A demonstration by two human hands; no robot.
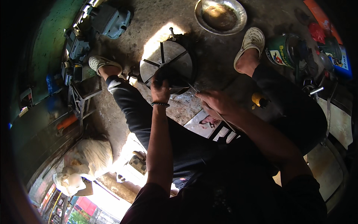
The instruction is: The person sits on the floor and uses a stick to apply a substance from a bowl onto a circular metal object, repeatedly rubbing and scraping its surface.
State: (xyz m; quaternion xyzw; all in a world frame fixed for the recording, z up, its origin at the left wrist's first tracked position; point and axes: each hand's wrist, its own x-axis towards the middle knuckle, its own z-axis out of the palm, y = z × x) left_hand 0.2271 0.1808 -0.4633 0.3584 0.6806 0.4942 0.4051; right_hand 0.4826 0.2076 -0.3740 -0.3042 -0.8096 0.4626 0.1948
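A round slotted metal table [149,56], grey with dark radial grooves, sits on the floor between my feet. Over its near side, my left hand [160,91] grips a dark, rounded part [172,76]; shadow hides its exact kind and most of my fingertips. To the right, my right hand [216,101] is closed around a thin metal rod [226,124]. One end of the rod points at the dark part, and the other runs back under my right forearm. Whether the rod's tip touches the part I cannot tell.
A shallow metal basin [238,26] lies at the far right, and a green bucket [279,52] stands beyond my right knee. A yellow object [257,99] is near my right leg. Grey-blue machine parts [115,24] and a metal stand [80,100] are at left.
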